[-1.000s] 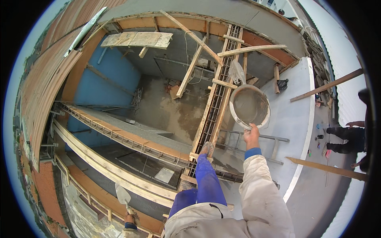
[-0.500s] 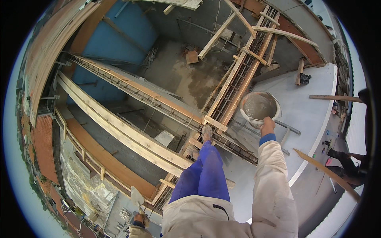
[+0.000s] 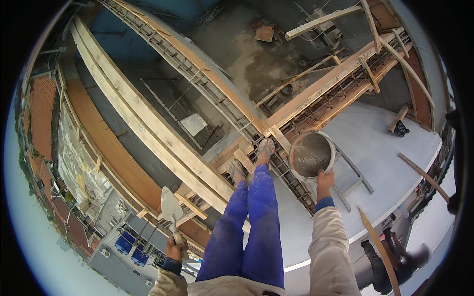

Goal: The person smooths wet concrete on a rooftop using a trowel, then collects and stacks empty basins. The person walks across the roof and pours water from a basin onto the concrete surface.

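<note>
My right hand (image 3: pixel 325 181) is closed on the near rim of a pale bucket (image 3: pixel 294 167), which holds wet grey mortar (image 3: pixel 312 155). The bucket hangs beside a wooden beam form with steel reinforcement (image 3: pixel 340 91), above a white sheet surface. At the lower left, my left hand (image 3: pixel 174 249) grips the handle of a trowel (image 3: pixel 171 204), its pale blade pointing away from me. Both my feet stand on the boards and steel where the beam forms meet, the right foot (image 3: pixel 265 146) ahead of the left (image 3: pixel 236 170).
Long pale planks (image 3: pixel 133 108) run left of my feet, beside a deep drop to a concrete floor (image 3: pixel 237 64). A metal ladder-like frame (image 3: pixel 353 167) lies beyond the bucket. A pointed wooden stake (image 3: pixel 377 241) and a dark-clothed person (image 3: pixel 390 261) are at the lower right.
My view has turned and tilted. The bucket now hangs lower and nearer my feet. The trowel has come up further into view, and my left foot has stepped forward.
</note>
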A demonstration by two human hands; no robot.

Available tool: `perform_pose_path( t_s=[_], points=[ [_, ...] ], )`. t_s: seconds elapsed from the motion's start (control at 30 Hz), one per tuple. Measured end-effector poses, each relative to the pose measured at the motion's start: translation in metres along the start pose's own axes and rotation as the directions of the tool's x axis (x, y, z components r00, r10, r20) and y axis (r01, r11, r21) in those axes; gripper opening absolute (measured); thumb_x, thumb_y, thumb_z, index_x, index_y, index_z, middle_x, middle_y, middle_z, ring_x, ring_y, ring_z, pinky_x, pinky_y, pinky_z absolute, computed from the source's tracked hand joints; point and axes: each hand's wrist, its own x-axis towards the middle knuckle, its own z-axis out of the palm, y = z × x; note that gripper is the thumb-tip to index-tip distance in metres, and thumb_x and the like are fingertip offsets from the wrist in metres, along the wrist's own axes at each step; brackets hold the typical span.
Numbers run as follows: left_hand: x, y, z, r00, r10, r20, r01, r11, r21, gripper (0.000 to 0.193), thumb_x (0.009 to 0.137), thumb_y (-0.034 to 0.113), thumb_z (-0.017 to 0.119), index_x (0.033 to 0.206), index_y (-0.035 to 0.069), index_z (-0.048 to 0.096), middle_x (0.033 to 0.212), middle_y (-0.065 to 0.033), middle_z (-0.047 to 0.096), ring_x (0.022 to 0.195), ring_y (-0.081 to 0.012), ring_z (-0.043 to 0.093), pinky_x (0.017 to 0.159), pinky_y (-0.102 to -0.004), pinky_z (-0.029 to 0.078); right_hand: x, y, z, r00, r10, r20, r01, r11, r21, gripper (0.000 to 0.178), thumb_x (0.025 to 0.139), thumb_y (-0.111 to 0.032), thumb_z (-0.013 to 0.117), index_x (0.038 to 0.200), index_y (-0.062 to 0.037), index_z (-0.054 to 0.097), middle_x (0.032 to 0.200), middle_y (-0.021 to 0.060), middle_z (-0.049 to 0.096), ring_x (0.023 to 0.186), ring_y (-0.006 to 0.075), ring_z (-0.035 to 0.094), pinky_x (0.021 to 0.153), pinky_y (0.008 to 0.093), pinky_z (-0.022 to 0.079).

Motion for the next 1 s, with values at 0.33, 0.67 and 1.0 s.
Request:
perform_pose_path(
  t_s=[0.33,0.67,1.0],
  points=[
    [-0.013,-0.034,0.063,0.999,-0.006,0.044,0.023,0.925,-0.379,0.048,0.066,-0.010,0.049,0.112,0.001,0.057,0.093,-0.0093,0.064,0.081,-0.0202,0.064,0.074,-0.0322,0.057,-0.010,-0.206,0.155,0.878,-0.324,0.352,0.448,0.813,-0.371,0.072,0.081,-0.010,0.065,0.151,-0.0116,0.044,0.107,0.0277,0.070,0.104,0.0459,0.067,0.092,0.0510,0.052],
    [-0.001,-0.131,0.010,0.946,-0.241,-0.215,0.092,0.840,-0.535,0.048,0.070,-0.007,0.049,0.116,0.002,0.054,0.097,-0.0128,0.060,0.078,-0.0241,0.064,0.066,-0.0370,0.059,-0.040,-0.239,0.172,0.865,-0.444,0.235,0.430,0.896,0.110,0.053,0.082,-0.007,0.064,0.135,-0.0010,0.056,0.117,0.0239,0.069,0.109,0.0457,0.065,0.095,0.0462,0.050],
    [0.015,-0.147,0.011,0.971,-0.181,-0.153,0.067,0.827,-0.559,0.049,0.069,-0.007,0.048,0.116,0.004,0.053,0.096,-0.0099,0.058,0.079,-0.0209,0.061,0.067,-0.0364,0.058,-0.062,-0.190,0.168,0.799,-0.342,0.494,0.597,0.544,-0.589,0.069,0.088,-0.015,0.062,0.146,0.0053,0.030,0.104,0.0293,0.070,0.100,0.0436,0.069,0.087,0.0492,0.055]
  ],
)
